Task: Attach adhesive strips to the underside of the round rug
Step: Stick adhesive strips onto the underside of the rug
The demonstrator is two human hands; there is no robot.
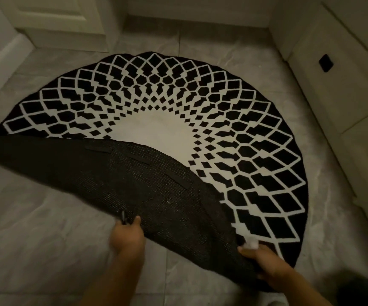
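Round rug on tiled floor, near part folded over, underside up, three adhesive strips on it. Left hand and right hand each pinched folded edge (right also held whitish scrap). Judged soft, floppy, light; grip at rim.

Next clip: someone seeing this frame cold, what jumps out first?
The round rug dominates the tiled floor, its black-and-white lattice pattern radiating from a pale centre. Its near-left part is folded over, showing the dark woven underside with three dark adhesive strips along the folded rim. At the bottom, both hands grip the folded edge: the left hand at the middle, the right hand at the lower right.
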